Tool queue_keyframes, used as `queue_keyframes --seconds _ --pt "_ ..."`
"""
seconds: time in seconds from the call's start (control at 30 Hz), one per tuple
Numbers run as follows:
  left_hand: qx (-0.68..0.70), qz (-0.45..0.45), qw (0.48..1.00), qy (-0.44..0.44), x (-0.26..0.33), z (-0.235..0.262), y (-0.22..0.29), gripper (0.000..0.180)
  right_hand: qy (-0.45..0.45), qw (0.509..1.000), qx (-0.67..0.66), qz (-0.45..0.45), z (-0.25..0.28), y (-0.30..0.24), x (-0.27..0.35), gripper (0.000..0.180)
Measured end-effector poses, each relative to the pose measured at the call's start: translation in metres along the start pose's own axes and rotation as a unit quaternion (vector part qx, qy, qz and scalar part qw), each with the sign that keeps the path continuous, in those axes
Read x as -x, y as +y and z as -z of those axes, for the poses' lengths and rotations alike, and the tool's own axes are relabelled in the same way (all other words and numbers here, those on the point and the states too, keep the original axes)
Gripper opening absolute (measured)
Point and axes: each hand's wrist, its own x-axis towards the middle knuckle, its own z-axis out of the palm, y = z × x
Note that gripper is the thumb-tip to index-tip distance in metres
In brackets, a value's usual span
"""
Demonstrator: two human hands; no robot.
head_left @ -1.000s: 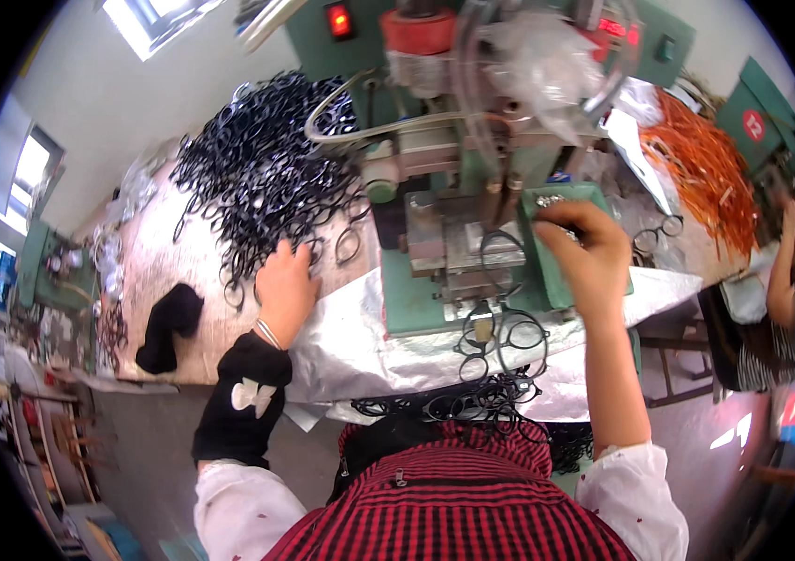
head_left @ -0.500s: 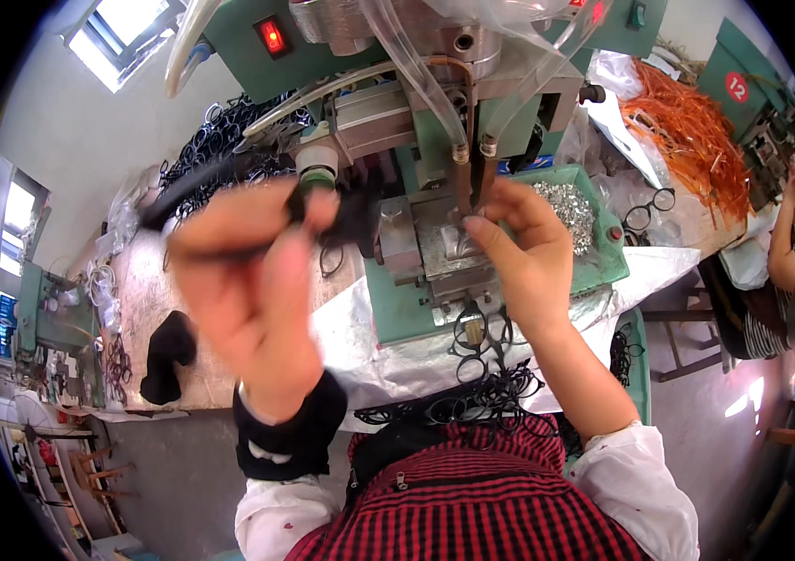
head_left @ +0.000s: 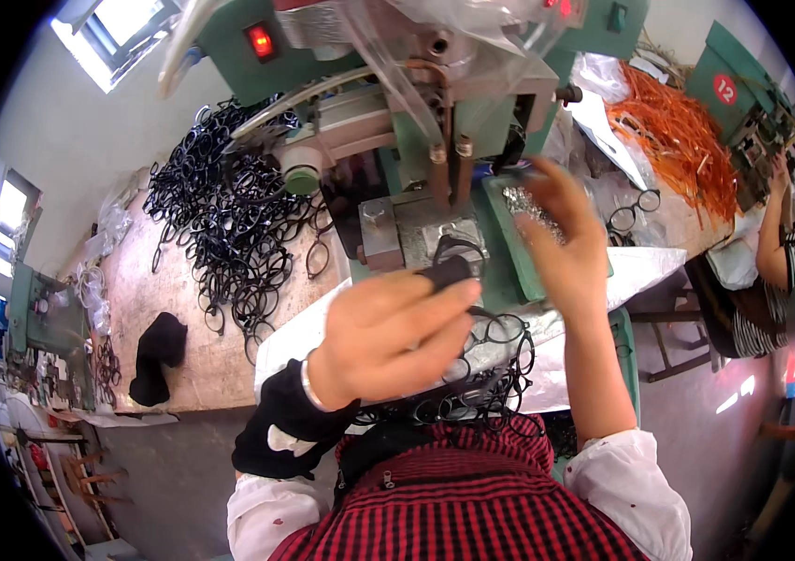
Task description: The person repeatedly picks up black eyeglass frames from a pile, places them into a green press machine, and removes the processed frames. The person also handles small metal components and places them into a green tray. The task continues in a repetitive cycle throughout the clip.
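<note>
My left hand (head_left: 397, 332) is in front of the machine's metal fixture (head_left: 444, 234), its fingers closed together. A black eyeglass frame (head_left: 461, 247) loops out beyond the fingertips, over the fixture's near edge. Black covering (head_left: 447, 272) wraps one finger of this hand. To the right, my right hand (head_left: 561, 234) hovers over a green tray (head_left: 507, 252) of small shiny metal pieces (head_left: 519, 200), thumb and fingers apart and slightly blurred. Two brown nozzles (head_left: 451, 178) point down at the fixture between the hands.
A large heap of black eyeglass frames (head_left: 238, 206) covers the table's left part, near a black cloth (head_left: 159, 355). More frames (head_left: 495, 374) lie by my lap. The green press (head_left: 313, 70) overhangs the fixture. Orange strips (head_left: 673, 140) and a co-worker's arm (head_left: 776, 210) are at right.
My left hand has moved right and down from the green button to the fixture's front, with the eyeglass frame. My right hand has left the fixture for the tray, its fingers spreading.
</note>
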Motion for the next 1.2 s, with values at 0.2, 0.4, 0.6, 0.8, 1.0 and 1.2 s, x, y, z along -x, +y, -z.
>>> queue_keyframes --seconds 0.2,0.4,0.6,0.8,1.0,1.2 --pt "-0.029 -0.027 0.999 -0.013 0.004 -0.019 0.001 0.020 0.104 0.991 0.051 -0.064 0.071 0.105 0.030 0.037" --pt "0.006 0.067 0.998 0.004 0.016 -0.015 0.015 0.020 0.028 0.908 0.415 0.048 0.036 0.096 0.025 0.021" --pt "-0.222 0.317 0.904 0.184 0.069 0.009 0.011 0.015 0.073 0.915 0.379 0.116 0.021 0.100 0.011 0.008" --pt "-0.440 0.461 0.757 -0.143 0.159 -0.004 -0.115 0.015 0.033 0.924 0.371 0.084 0.010 0.100 -0.002 0.009" --pt "-0.326 0.576 0.748 -0.052 0.133 0.035 -0.115 0.014 0.034 0.896 0.425 0.119 0.021 0.104 0.007 0.011" --pt "-0.084 0.671 0.737 -0.006 0.125 0.102 -0.211 0.028 0.069 0.942 0.321 0.072 0.017 0.093 -0.007 0.010"
